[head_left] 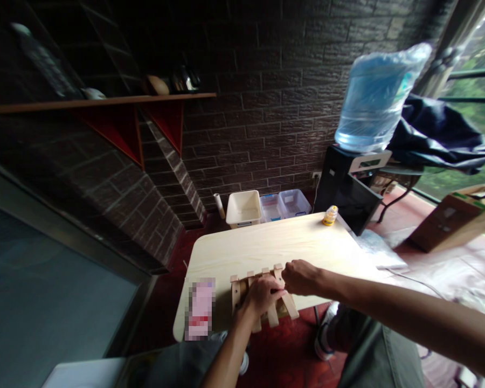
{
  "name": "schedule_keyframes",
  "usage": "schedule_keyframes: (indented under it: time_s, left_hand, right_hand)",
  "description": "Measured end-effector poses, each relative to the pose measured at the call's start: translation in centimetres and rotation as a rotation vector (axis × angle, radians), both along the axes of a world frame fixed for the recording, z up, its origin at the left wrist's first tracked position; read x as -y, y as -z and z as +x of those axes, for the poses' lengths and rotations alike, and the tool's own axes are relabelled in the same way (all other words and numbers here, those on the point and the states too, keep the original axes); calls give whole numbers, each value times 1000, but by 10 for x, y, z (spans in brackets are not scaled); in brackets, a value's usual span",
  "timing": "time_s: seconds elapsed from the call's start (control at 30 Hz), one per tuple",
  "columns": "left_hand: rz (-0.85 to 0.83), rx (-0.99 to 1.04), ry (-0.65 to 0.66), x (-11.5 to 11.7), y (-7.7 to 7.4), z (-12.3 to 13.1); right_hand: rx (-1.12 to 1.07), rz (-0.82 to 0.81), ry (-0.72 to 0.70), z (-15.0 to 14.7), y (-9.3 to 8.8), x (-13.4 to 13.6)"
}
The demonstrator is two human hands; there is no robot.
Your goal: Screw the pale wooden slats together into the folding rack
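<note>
A small rack of pale wooden slats [275,315] lies at the near edge of a light wooden table [267,245], partly overhanging it. My left hand [262,296] rests on top of the slats with its fingers curled over them. My right hand [301,277] is closed in a pinch at the upper right end of the rack, touching a slat [278,269]. What the fingertips pinch is too small to make out. The hands hide the middle of the rack.
A blurred pink-and-white patch [200,308] sits at the table's near left. A small yellow bottle [330,216] stands at the far right corner. Beyond are plastic bins [267,207], a water dispenser [358,188] with a blue jug [378,97], a cardboard box [455,218], brick walls.
</note>
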State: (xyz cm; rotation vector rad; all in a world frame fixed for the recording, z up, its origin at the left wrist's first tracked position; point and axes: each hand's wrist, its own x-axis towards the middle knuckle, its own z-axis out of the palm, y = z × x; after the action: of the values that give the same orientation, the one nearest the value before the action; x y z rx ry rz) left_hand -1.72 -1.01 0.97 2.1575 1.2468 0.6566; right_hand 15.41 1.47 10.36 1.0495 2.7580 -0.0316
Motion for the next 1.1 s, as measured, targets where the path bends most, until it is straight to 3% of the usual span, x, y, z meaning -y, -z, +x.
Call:
schedule_keyframes:
  time_s: [0.33, 0.73, 1.1]
  left_hand:
    - [-17, -51, 39, 2, -8, 4]
    - [78, -64, 53, -5, 0, 6]
    - [128, -175, 69, -2, -15, 11]
  right_hand:
    - [93, 33, -202, -4, -25, -5]
    - [97, -78, -112, -3, -30, -10]
    - [59, -88, -96, 1, -23, -14]
